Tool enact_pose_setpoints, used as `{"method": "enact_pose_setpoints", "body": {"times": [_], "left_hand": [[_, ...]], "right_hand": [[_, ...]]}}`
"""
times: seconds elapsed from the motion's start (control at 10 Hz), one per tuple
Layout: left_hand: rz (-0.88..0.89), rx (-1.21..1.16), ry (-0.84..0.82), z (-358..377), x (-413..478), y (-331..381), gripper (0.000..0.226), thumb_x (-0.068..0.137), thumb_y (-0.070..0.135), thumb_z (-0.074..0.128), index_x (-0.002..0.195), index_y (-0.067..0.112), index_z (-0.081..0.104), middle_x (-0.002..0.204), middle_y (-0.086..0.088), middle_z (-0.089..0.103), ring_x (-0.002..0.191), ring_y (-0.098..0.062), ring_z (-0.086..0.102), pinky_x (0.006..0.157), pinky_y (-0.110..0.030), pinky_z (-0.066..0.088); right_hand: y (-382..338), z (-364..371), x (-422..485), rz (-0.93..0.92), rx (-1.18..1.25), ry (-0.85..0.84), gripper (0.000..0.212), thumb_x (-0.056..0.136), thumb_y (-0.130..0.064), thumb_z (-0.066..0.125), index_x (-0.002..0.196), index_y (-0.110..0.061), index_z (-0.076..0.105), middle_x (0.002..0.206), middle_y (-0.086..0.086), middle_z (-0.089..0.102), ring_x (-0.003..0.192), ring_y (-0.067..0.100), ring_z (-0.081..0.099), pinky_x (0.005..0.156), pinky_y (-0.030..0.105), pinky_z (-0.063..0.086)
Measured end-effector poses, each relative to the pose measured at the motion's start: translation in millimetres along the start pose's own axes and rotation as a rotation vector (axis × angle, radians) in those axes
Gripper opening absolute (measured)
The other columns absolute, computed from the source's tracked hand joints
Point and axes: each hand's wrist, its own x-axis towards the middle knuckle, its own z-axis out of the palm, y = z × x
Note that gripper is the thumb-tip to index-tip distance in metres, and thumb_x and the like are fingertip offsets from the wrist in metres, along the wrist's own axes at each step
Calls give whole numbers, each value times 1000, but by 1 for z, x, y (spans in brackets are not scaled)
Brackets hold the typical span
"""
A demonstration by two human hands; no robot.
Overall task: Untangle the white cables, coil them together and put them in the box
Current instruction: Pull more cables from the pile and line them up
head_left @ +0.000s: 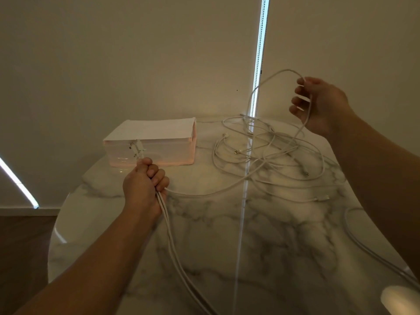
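A tangle of white cables (pixel 268 151) lies on the marble table at the back right, with several plug ends showing. My left hand (pixel 145 185) is closed in a fist around a bundle of cable strands; their plug ends stick up above the fist and the strands trail down toward the near edge. My right hand (pixel 318 105) is raised above the tangle, pinching a loop of one white cable that arcs up and drops back into the pile. A white box (pixel 159 133) stands at the back left, just behind my left hand.
The round marble table (pixel 227 235) has its rim at the left and near side. A wall with roller blinds (pixel 136 53) stands close behind it, with a bright gap of light (pixel 259 64). More cable strands (pixel 372 253) run off the table's right edge.
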Motion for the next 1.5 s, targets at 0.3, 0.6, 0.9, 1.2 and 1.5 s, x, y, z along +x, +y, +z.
{"method": "enact_pose_setpoints", "body": {"times": [0.3, 0.6, 0.9, 1.2, 1.5], "left_hand": [[-17, -22, -9, -1, 2, 2, 32, 105, 15, 34, 75, 17, 47, 49, 7, 33, 37, -5, 25, 33, -17, 21], [-10, -63, -18, -4, 4, 8, 33, 103, 10, 31, 75, 17, 46, 49, 8, 33, 37, -4, 25, 33, -16, 20], [-12, -63, -8, -4, 6, 8, 32, 103, 10, 31, 76, 18, 46, 49, 8, 32, 37, -4, 25, 34, -16, 19], [-11, -63, -9, -5, 7, 8, 33, 104, 9, 30, 76, 18, 46, 49, 8, 33, 37, -4, 26, 33, -16, 20], [-4, -72, -2, -9, 12, 11, 33, 103, 10, 32, 75, 18, 47, 49, 8, 34, 37, -4, 26, 34, -16, 22]], "right_hand": [[-28, 59, -34, -69, 194, -368, 9, 92, -13, 56, 97, -14, 62, 89, 3, 66, 73, 19, 59, 70, 30, 48], [13, 30, -46, 181, -727, -699, 40, 103, -37, 37, 121, -21, 69, 125, 10, 64, 98, 27, 57, 82, 40, 45], [21, -1, -63, 235, -1090, -907, 63, 77, 20, 36, 94, -20, 81, 115, 2, 72, 100, 34, 66, 80, 37, 54], [13, -19, -69, -57, -1466, -640, 13, 86, -13, 72, 93, -22, 75, 86, -6, 72, 83, 9, 69, 75, 20, 48], [-3, -51, -85, 448, -1882, -722, 32, 78, -51, 74, 67, -20, 71, 62, -6, 69, 55, 7, 60, 65, 30, 53]]}}
